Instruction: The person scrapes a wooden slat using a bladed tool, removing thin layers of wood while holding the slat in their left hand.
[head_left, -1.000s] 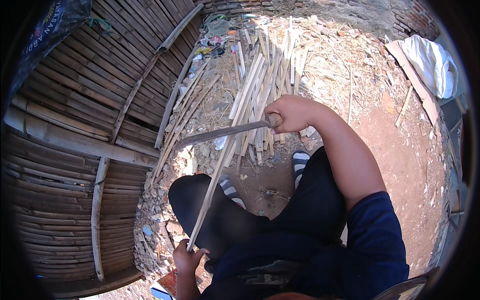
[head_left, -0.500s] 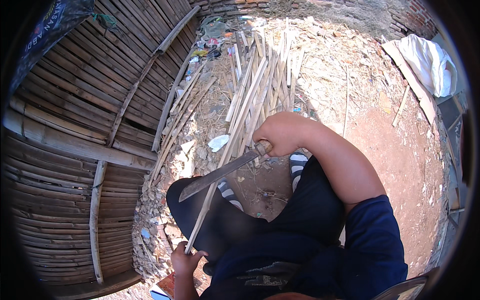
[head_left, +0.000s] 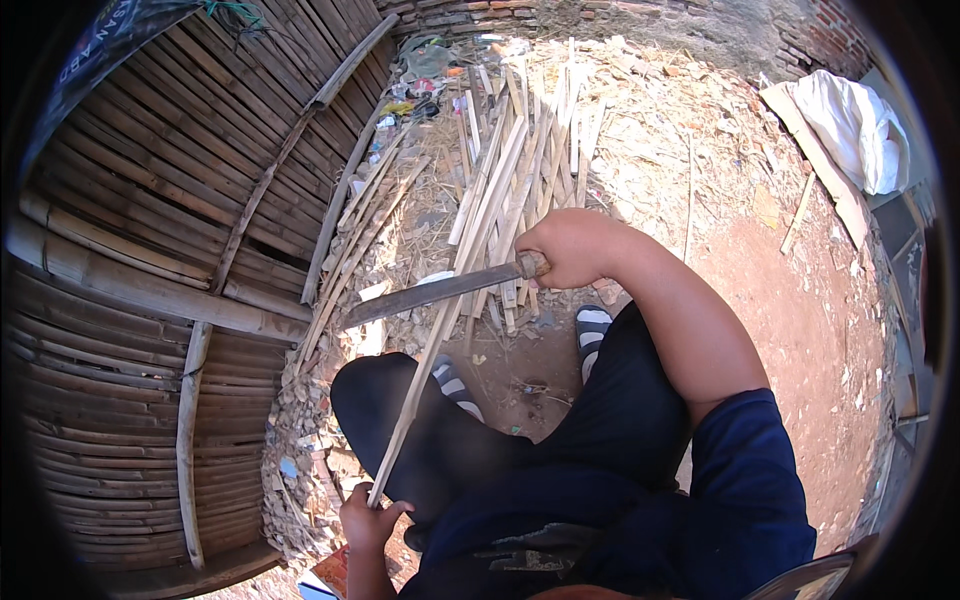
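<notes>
My right hand (head_left: 568, 248) is closed round the wooden handle of a machete (head_left: 430, 293), whose long dark blade points left. The blade lies across a long pale bamboo strip (head_left: 405, 412); I cannot tell whether its edge touches the strip. My left hand (head_left: 368, 520) grips the strip's near end beside my left thigh. From there the strip slants away over my knee towards a heap of similar strips (head_left: 515, 190), where its far end is hard to pick out.
A bamboo-slat wall (head_left: 110, 380) stands close on the left. Rubble and litter line its foot, with more bamboo strips (head_left: 360, 245) lying there. A white sack (head_left: 850, 130) rests on a board at the right. A brick wall (head_left: 580, 20) closes off the back.
The machete has moved away from me along the bamboo strip, and its blade has swung closer to level. My right hand has shifted slightly outward; my left hand has hardly moved.
</notes>
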